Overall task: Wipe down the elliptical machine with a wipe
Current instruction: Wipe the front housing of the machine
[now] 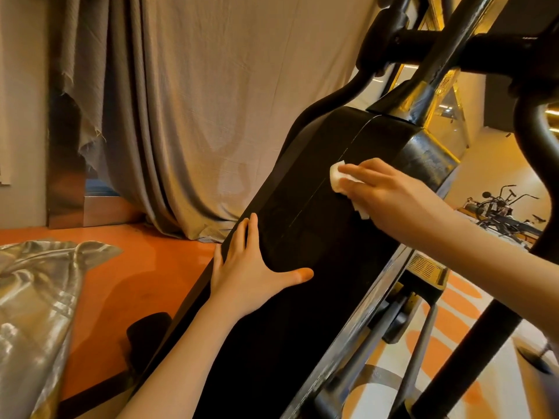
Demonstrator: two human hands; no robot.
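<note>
Right hand [390, 192] presses a white wipe [341, 176] with straight fingers onto the black housing of the elliptical machine [302, 313], beside the seam running down the cover's upper part. Left hand [251, 276] lies flat on the housing's near edge, fingers extended and thumb splayed, holding nothing. Room: orange floor [145, 276], grey draped curtain [196, 116] behind, shiny silver fabric [36, 313] at lower left, exercise bikes [502, 210] far right.
</note>
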